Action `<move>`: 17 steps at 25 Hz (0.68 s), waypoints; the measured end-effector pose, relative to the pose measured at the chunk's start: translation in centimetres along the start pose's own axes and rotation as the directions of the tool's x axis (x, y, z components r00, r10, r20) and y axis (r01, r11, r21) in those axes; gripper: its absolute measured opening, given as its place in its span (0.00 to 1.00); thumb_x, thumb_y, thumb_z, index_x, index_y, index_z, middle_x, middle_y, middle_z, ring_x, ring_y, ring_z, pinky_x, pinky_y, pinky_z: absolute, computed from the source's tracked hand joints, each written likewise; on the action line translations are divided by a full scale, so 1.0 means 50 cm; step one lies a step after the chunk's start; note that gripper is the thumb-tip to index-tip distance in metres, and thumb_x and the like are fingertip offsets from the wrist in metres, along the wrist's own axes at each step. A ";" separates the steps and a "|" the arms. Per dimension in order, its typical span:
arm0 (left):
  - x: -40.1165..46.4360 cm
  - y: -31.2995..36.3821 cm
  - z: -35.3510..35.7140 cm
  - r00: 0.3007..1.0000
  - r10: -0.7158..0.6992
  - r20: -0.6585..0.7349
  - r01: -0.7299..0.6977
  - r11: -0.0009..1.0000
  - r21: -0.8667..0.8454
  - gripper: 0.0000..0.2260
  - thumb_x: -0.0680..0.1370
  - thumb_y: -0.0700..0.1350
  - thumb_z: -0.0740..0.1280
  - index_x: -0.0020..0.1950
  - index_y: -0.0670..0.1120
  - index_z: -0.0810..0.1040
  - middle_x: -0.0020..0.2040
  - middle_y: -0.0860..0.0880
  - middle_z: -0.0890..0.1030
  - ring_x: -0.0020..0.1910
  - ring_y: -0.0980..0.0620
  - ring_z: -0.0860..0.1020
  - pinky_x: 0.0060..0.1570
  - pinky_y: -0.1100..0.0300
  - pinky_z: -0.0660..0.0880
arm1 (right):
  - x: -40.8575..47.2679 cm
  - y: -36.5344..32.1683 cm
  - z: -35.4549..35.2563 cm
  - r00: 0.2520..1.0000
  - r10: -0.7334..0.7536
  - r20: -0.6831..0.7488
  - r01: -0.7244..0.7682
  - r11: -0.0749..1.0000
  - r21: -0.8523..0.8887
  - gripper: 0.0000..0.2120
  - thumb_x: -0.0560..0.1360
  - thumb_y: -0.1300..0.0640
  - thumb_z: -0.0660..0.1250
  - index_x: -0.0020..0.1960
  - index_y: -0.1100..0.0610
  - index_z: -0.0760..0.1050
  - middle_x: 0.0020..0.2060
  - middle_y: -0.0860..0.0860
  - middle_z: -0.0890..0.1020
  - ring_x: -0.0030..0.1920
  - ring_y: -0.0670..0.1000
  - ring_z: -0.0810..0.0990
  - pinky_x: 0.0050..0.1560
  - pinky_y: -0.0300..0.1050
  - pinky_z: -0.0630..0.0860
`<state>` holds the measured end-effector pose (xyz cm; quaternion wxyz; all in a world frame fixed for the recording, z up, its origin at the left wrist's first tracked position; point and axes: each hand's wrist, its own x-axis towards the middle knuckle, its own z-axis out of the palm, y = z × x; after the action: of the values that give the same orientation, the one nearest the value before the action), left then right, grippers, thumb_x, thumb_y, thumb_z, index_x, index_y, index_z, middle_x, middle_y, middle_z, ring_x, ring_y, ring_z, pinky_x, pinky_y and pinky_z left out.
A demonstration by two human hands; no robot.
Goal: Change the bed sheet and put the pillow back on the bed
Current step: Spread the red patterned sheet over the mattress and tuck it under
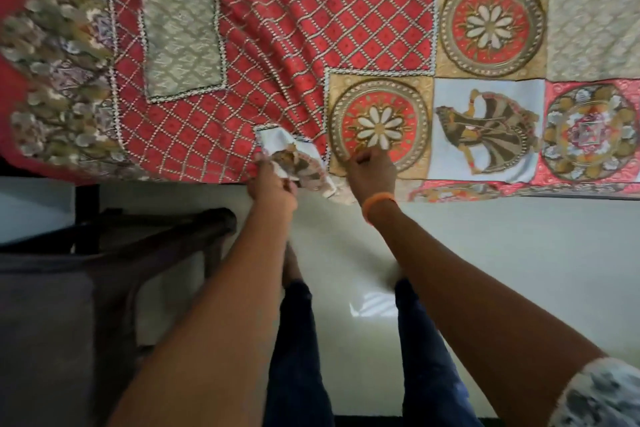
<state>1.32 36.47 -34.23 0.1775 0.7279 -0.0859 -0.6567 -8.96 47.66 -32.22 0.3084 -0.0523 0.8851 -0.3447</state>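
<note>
From the head camera, the patterned bed sheet (311, 28) covers the bed and hangs just over the bed's near edge, with the pale floor (485, 253) below it. Deep folds fan out across the red lattice print from the point where the hands meet the near edge, so the cloth looks to be under a pull toward the person.

The likely trouble from here is uneven tension. If the bunched corner is dragged harder than the rest, the sheet may slide askew on the bed or keep those creases. If a pinch slips, the edge could drop to the floor. No pillow shows in this view, so that part of the task looks not yet done.

The left hand (273, 187) is at the near edge, fingers curled tightly round a crumpled, turned-over wad of the sheet's border. The right hand (372, 172), just beside it along the same edge and wearing an orange wristband (377, 203), has its fingers bent down onto the flower medallion of the print, apparently pinching the cloth there. A dark wooden piece of furniture (114, 253) stands on the floor to the left of the hands.
</note>
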 end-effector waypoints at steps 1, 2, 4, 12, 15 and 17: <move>0.007 0.001 -0.030 1.000 0.017 -0.013 -0.017 1.000 0.002 0.22 0.78 0.59 0.67 0.63 0.45 0.74 0.50 0.47 0.80 0.35 0.53 0.76 0.24 0.68 0.68 | -0.015 -0.014 0.028 0.996 0.010 -0.092 -0.014 0.999 -0.047 0.06 0.74 0.58 0.65 0.46 0.62 0.76 0.39 0.59 0.82 0.46 0.62 0.80 0.39 0.45 0.67; 0.017 0.004 -0.070 0.998 0.039 -0.044 -0.039 0.999 0.018 0.18 0.78 0.56 0.68 0.59 0.45 0.75 0.47 0.47 0.79 0.35 0.52 0.76 0.25 0.66 0.70 | -0.031 -0.023 0.052 0.982 0.026 -0.185 -0.037 0.998 -0.056 0.07 0.76 0.59 0.63 0.47 0.62 0.75 0.41 0.61 0.82 0.45 0.63 0.79 0.38 0.46 0.64; 0.041 0.030 -0.158 0.987 0.088 -0.132 -0.075 0.992 0.098 0.15 0.78 0.55 0.68 0.56 0.45 0.75 0.49 0.45 0.79 0.41 0.47 0.78 0.36 0.58 0.77 | -0.060 -0.030 0.093 0.956 0.036 -0.292 -0.034 0.999 0.011 0.07 0.78 0.59 0.60 0.51 0.63 0.72 0.43 0.65 0.81 0.46 0.66 0.79 0.39 0.48 0.62; 0.137 0.129 -0.355 0.962 -0.209 -0.173 0.247 0.941 0.232 0.13 0.82 0.48 0.62 0.38 0.46 0.67 0.36 0.48 0.70 0.26 0.53 0.71 0.18 0.70 0.68 | -0.129 -0.044 0.200 0.994 0.067 -0.092 -0.079 0.987 -0.140 0.10 0.76 0.60 0.64 0.56 0.60 0.72 0.49 0.61 0.82 0.51 0.63 0.80 0.47 0.49 0.72; 0.166 0.231 -0.319 0.997 -0.069 -0.022 0.070 0.996 0.062 0.08 0.82 0.49 0.62 0.45 0.47 0.71 0.37 0.49 0.70 0.34 0.52 0.69 0.36 0.60 0.73 | -0.157 -0.100 0.273 0.947 -0.313 0.076 0.322 0.916 -0.239 0.02 0.76 0.60 0.64 0.46 0.59 0.73 0.39 0.58 0.81 0.40 0.60 0.78 0.37 0.46 0.70; 0.184 0.278 -0.294 1.000 -0.011 -0.006 0.011 1.000 0.025 0.03 0.81 0.46 0.64 0.53 0.48 0.74 0.39 0.49 0.75 0.38 0.51 0.74 0.35 0.59 0.74 | -0.164 -0.155 0.325 0.835 -0.523 0.169 0.549 0.805 -0.222 0.02 0.75 0.61 0.65 0.44 0.58 0.72 0.37 0.54 0.79 0.36 0.56 0.76 0.35 0.48 0.72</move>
<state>18.44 22.51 -36.50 0.1649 0.7327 -0.0896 -0.6542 6.15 34.88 -32.36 0.2322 -0.3575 0.8552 -0.2947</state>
